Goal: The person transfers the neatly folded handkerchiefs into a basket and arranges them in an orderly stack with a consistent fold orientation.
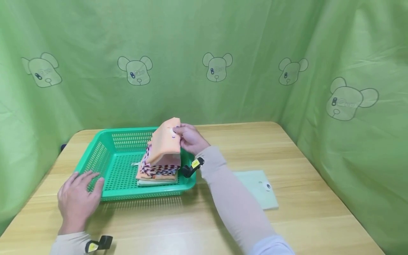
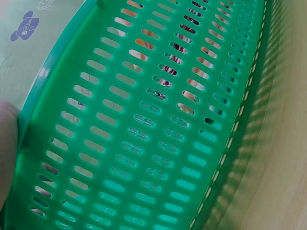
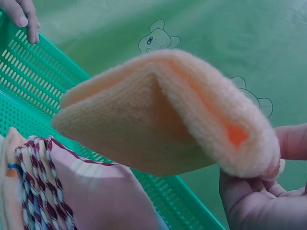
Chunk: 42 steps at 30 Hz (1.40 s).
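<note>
My right hand (image 1: 191,138) pinches a folded peach towel (image 1: 166,138) by its right edge, with the thumb on the near face. The towel's fold gapes in the right wrist view, where its terry pile shows. Below it, a stack of folded towels (image 1: 160,170) fills the right end of a green plastic basket (image 1: 145,193). Pink cloth with maroon-and-white trim lies near the top of the stack, peach and pale green ones at the bottom. My left hand (image 1: 79,196) rests on the basket's near left corner, its fingers extended over the rim.
A pale green folded towel (image 1: 259,189) lies on the wooden table (image 1: 302,219) to the right, partly behind my right forearm. Green curtains (image 1: 178,95) printed with bear heads stand around the table's back and sides. Slotted walls surround the basket.
</note>
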Available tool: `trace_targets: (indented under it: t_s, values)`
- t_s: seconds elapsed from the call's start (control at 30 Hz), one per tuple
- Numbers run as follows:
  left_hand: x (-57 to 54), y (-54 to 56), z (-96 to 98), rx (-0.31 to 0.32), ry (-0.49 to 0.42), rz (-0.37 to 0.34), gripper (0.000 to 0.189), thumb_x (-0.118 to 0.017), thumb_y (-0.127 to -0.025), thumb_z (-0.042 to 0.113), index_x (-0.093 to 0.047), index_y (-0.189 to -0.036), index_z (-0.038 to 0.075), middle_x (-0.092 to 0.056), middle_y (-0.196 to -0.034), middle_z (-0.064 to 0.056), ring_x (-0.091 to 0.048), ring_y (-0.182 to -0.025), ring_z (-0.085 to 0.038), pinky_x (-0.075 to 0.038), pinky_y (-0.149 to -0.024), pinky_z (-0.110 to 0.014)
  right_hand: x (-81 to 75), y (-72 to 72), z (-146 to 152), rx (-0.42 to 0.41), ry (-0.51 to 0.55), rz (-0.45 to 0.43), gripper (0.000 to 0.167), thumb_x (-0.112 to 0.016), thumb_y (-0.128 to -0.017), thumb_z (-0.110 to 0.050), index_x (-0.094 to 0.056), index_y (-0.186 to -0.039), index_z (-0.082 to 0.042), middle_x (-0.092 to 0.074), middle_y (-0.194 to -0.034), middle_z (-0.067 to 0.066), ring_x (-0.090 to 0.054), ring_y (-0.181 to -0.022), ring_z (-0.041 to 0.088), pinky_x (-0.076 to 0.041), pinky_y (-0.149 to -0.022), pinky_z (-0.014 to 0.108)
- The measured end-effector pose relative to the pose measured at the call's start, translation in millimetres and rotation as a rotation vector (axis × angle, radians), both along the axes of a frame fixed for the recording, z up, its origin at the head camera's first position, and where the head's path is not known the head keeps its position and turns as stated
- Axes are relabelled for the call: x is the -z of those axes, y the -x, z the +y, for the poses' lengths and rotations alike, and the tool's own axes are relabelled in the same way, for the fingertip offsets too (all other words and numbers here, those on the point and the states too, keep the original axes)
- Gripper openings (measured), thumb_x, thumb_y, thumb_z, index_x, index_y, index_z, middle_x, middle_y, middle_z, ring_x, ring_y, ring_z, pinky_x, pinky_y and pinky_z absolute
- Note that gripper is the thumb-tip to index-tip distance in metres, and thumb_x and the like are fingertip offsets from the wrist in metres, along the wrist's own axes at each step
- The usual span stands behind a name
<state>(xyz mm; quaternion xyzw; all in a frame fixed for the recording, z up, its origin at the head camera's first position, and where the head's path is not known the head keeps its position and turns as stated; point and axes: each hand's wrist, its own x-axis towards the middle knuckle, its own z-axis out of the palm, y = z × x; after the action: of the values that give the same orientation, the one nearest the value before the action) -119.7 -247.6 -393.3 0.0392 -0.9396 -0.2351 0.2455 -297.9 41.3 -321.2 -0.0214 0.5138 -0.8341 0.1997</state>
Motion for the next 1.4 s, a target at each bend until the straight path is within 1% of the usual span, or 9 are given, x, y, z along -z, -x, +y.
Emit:
trace_targets:
  t_s: [0.17, 0.33, 0.53, 0.6, 0.8, 0.9, 1.03, 1.23, 1.4]
  values:
    - [-0.7, 0.4, -0.3, 0.0, -0.002, 0.004, 0.041, -0.047, -0.099, 0.036, -0.063, -0.117, 0.003, -0.055, -0.13, -0.027, -0.036, -0.129, -0.048, -0.021, -0.103, -0.067, 1.4, -0.4, -7.3, -0.001, -0.004, -0.001, 0.04, -0.044, -0.097, 0.006, -0.04, -0.137, 0.011, -0.057, -0.116, 0.017, -0.057, -0.105, 0.026, -0.044, -0.102, 0.042]
    - [-0.3, 0.6, -1.5, 0.0, 0.003, -0.005, 0.042, -0.046, -0.099, 0.037, -0.062, -0.118, 0.003, -0.055, -0.13, -0.027, -0.035, -0.13, -0.048, -0.021, -0.103, -0.067, 2.7, -1.7, -13.3, -0.024, 0.004, -0.01, 0.041, -0.045, -0.097, 0.005, -0.04, -0.138, 0.01, -0.057, -0.119, 0.018, -0.056, -0.108, 0.027, -0.045, -0.101, 0.041]
    - [1.0, 0.2, -2.1, 0.005, 0.003, -0.015, 0.043, -0.045, -0.099, 0.037, -0.062, -0.118, 0.003, -0.054, -0.131, -0.027, -0.034, -0.131, -0.048, -0.019, -0.104, -0.068, 3.6, -3.7, -19.2, -0.034, 0.028, -0.039, 0.041, -0.045, -0.097, 0.004, -0.04, -0.138, 0.009, -0.058, -0.116, 0.017, -0.056, -0.112, 0.028, -0.044, -0.102, 0.041]
    - [1.2, -0.2, -1.9, 0.005, 0.004, -0.016, 0.042, -0.045, -0.099, 0.037, -0.062, -0.118, 0.003, -0.054, -0.131, -0.027, -0.034, -0.131, -0.048, -0.02, -0.103, -0.068, 3.6, -4.6, -21.2, -0.038, 0.027, -0.046, 0.041, -0.045, -0.097, 0.004, -0.04, -0.138, 0.009, -0.058, -0.114, 0.016, -0.057, -0.11, 0.027, -0.044, -0.102, 0.041]
    - [2.2, 0.0, -2.1, 0.002, 0.002, -0.009, 0.042, -0.046, -0.099, 0.036, -0.062, -0.118, 0.003, -0.055, -0.13, -0.027, -0.035, -0.13, -0.048, -0.02, -0.103, -0.068, 5.4, -5.1, -25.8, -0.043, 0.024, -0.039, 0.04, -0.044, -0.097, 0.006, -0.041, -0.137, 0.01, -0.058, -0.106, 0.011, -0.059, -0.092, 0.019, -0.042, -0.104, 0.039]
    - [2.5, 0.8, -2.2, 0.002, 0.002, -0.006, 0.042, -0.046, -0.099, 0.036, -0.062, -0.118, 0.003, -0.055, -0.13, -0.027, -0.035, -0.131, -0.048, -0.02, -0.103, -0.068, 10.5, -3.1, -25.4, -0.056, 0.004, -0.054, 0.04, -0.044, -0.098, 0.005, -0.041, -0.137, 0.009, -0.058, -0.104, 0.01, -0.059, -0.091, 0.017, -0.042, -0.104, 0.038]
    - [1.5, 0.7, -1.8, 0.005, 0.004, -0.007, 0.042, -0.046, -0.099, 0.037, -0.062, -0.118, 0.003, -0.055, -0.131, -0.027, -0.035, -0.13, -0.048, -0.02, -0.103, -0.068, 19.6, 0.6, -22.3, -0.063, -0.047, -0.095, 0.04, -0.043, -0.099, 0.005, -0.041, -0.138, 0.007, -0.057, -0.11, 0.013, -0.057, -0.099, 0.021, -0.043, -0.103, 0.037]
    - [1.3, 0.5, -0.9, 0.005, 0.005, -0.015, 0.042, -0.046, -0.099, 0.037, -0.062, -0.118, 0.003, -0.055, -0.131, -0.027, -0.035, -0.13, -0.048, -0.02, -0.103, -0.068, 25.6, 3.9, -17.8, -0.051, -0.158, -0.101, 0.045, -0.04, -0.097, 0.007, -0.036, -0.142, 0.008, -0.049, -0.135, 0.022, -0.049, -0.125, 0.032, -0.042, -0.105, 0.039]
    - [0.6, -0.2, -0.8, 0.004, 0.004, -0.013, 0.041, -0.047, -0.099, 0.037, -0.063, -0.117, 0.003, -0.055, -0.131, -0.026, -0.035, -0.13, -0.048, -0.021, -0.103, -0.068, 25.1, 3.4, -17.3, -0.049, -0.22, -0.134, 0.045, -0.038, -0.096, 0.01, -0.038, -0.14, 0.008, -0.047, -0.137, 0.022, -0.048, -0.125, 0.033, -0.042, -0.104, 0.042]
